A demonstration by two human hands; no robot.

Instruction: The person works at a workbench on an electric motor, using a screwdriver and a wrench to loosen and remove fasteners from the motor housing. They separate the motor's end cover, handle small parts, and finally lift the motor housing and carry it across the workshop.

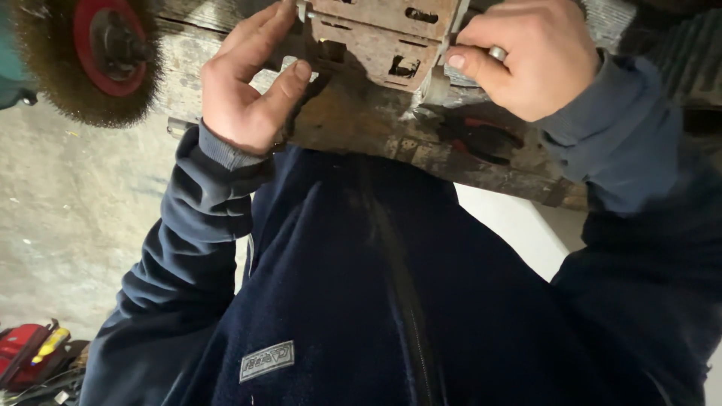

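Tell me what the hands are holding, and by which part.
Both hands, left and right, grip a rusty slotted metal plate by its opposite side edges.

We wear a dark navy fleece jacket (361,286) with a central zip and a small grey rectangular patch (266,361) low on the chest. The ribbed cuffs are greyer blue. A silver ring (498,53) sits on our right hand (534,60).
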